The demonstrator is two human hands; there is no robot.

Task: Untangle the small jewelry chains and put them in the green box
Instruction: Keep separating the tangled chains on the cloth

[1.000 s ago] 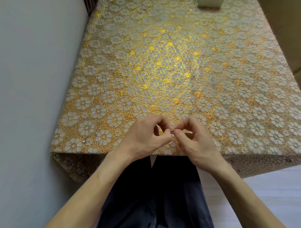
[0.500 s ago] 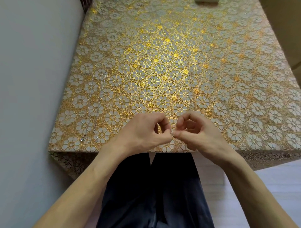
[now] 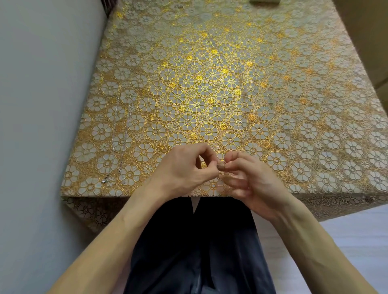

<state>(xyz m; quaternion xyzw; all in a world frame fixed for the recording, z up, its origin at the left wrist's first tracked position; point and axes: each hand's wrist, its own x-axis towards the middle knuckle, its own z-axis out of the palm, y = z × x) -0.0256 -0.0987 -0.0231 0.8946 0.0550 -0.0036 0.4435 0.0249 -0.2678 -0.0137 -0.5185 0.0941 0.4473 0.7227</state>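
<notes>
While both hands hover over the near edge of the worktop, the left hand and right hand meet fingertip to fingertip. Thumb and forefinger of each pinch a fine chain between them, and the other fingers are curled in. A faint length of it trails toward the worktop's middle. Other chains lie stretched out straight near the worktop's left edge. At the worktop's far edge the box shows only as a sliver.
</notes>
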